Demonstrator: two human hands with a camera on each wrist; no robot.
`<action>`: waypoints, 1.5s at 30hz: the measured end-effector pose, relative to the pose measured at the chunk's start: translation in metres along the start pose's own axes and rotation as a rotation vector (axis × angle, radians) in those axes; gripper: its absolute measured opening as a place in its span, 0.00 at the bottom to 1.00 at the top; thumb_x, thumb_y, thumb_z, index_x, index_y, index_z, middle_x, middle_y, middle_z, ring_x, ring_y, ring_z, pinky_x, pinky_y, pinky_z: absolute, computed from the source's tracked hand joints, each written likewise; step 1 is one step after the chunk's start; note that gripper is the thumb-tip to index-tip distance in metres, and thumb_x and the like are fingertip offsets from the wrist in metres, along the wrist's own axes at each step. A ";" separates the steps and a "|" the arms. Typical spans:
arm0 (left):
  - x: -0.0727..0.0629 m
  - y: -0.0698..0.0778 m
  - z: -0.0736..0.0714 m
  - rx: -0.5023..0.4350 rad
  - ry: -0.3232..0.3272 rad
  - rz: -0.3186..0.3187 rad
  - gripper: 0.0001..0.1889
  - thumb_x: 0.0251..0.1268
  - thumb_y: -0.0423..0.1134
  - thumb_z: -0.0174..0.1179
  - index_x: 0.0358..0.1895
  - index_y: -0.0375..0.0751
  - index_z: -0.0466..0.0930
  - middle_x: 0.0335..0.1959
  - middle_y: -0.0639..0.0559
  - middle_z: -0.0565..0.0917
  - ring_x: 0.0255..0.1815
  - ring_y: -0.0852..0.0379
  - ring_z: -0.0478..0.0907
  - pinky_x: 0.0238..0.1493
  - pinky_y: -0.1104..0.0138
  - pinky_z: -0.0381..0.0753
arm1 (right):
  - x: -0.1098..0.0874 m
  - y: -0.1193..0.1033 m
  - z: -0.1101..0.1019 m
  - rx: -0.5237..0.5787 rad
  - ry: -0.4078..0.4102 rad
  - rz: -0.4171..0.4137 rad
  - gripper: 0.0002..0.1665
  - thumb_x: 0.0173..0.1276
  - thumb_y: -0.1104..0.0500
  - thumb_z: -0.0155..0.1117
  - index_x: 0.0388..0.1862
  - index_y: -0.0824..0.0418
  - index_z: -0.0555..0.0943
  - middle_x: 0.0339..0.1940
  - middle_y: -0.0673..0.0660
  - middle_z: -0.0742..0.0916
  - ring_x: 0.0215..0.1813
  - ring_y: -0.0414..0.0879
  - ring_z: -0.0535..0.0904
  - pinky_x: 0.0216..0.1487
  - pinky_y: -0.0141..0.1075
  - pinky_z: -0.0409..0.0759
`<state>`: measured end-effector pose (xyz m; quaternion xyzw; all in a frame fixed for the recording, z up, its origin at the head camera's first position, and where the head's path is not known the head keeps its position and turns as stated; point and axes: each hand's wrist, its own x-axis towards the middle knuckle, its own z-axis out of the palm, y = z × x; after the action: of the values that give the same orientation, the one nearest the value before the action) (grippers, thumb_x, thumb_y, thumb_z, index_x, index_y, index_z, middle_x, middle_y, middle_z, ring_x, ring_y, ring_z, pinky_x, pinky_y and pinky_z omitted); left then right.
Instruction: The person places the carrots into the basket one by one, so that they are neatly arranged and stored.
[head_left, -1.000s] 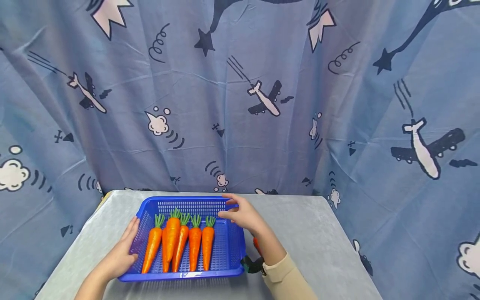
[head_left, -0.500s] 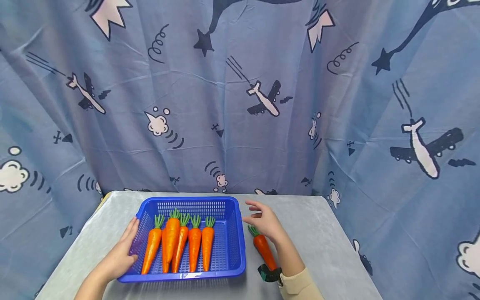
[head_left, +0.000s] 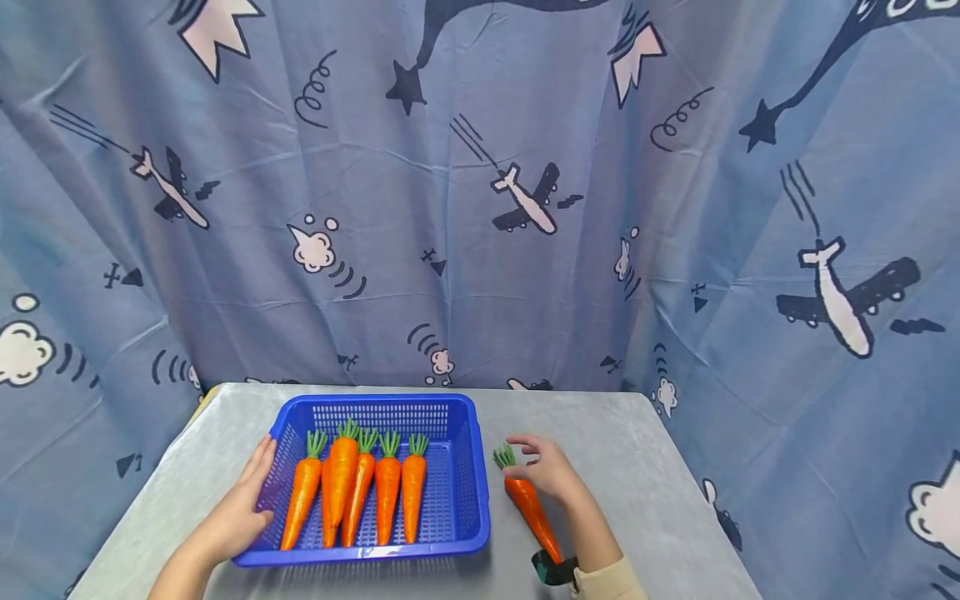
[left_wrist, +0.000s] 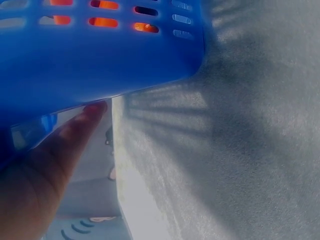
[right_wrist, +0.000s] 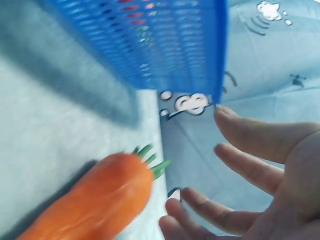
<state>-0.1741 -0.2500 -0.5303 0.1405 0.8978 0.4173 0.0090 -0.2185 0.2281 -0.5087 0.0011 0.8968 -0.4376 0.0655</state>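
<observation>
A blue plastic basket (head_left: 471, 467) with slotted walls stands on the table and holds several orange carrots (head_left: 387, 496) with green tops. My left hand (head_left: 238, 510) rests against the basket's left side, fingers straight along it. In the left wrist view, a digit (left_wrist: 75, 132) touches the rim. Right of the basket, a lone carrot (head_left: 534, 517) lies tilted on the table, its green top pointing away. My right hand (head_left: 551, 468) hovers by that carrot's upper end, fingers spread and slightly bent. In the right wrist view, a gap separates the fingers from the carrot (right_wrist: 100, 200).
A pale grey cloth covers the table (head_left: 637, 483). Behind and at the sides hangs a blue curtain (head_left: 375, 275) printed with airplanes and clouds. A dark band (head_left: 553, 568) sits at my right wrist, close to the carrot's tip.
My right hand has moved from above the basket's right side, rightward and then down to the lone carrot, which has come into view. My left hand and the basket stay in place.
</observation>
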 end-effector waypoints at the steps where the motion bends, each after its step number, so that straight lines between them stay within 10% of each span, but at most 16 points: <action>1: 0.000 0.000 0.000 -0.001 0.000 -0.003 0.54 0.46 0.18 0.56 0.81 0.31 0.38 0.82 0.31 0.36 0.78 0.21 0.39 0.63 0.84 0.26 | -0.001 0.003 0.001 -0.023 -0.018 0.007 0.29 0.59 0.60 0.76 0.62 0.57 0.82 0.63 0.72 0.80 0.61 0.68 0.78 0.56 0.60 0.81; 8: -0.003 0.000 0.000 -0.002 0.009 0.009 0.54 0.46 0.17 0.56 0.81 0.30 0.39 0.82 0.31 0.36 0.78 0.21 0.40 0.61 0.88 0.27 | -0.004 0.022 0.008 -0.139 -0.138 0.066 0.29 0.55 0.61 0.79 0.58 0.56 0.84 0.59 0.67 0.83 0.59 0.63 0.79 0.59 0.61 0.78; 16: -0.001 0.001 0.000 -0.009 0.005 0.003 0.54 0.46 0.17 0.56 0.81 0.30 0.39 0.82 0.31 0.37 0.78 0.21 0.40 0.64 0.84 0.27 | -0.004 0.031 0.014 -0.072 -0.079 0.127 0.32 0.56 0.68 0.75 0.62 0.58 0.82 0.55 0.69 0.83 0.38 0.52 0.80 0.33 0.42 0.85; 22: 0.000 0.003 -0.002 -0.005 -0.001 -0.002 0.54 0.46 0.17 0.56 0.81 0.31 0.39 0.82 0.31 0.37 0.78 0.21 0.40 0.66 0.81 0.28 | -0.002 0.031 0.019 -0.071 -0.075 0.152 0.35 0.57 0.67 0.75 0.65 0.58 0.79 0.55 0.69 0.82 0.40 0.52 0.78 0.34 0.40 0.85; 45: 0.000 0.002 0.000 0.022 0.016 0.011 0.55 0.44 0.17 0.57 0.80 0.29 0.40 0.82 0.29 0.38 0.78 0.21 0.42 0.59 0.91 0.29 | 0.005 -0.026 -0.015 0.134 0.071 0.048 0.37 0.60 0.65 0.74 0.69 0.55 0.76 0.62 0.71 0.79 0.43 0.54 0.83 0.37 0.44 0.89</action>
<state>-0.1737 -0.2487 -0.5289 0.1424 0.9017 0.4083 -0.0019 -0.2266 0.2234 -0.4800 0.0427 0.8671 -0.4944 0.0437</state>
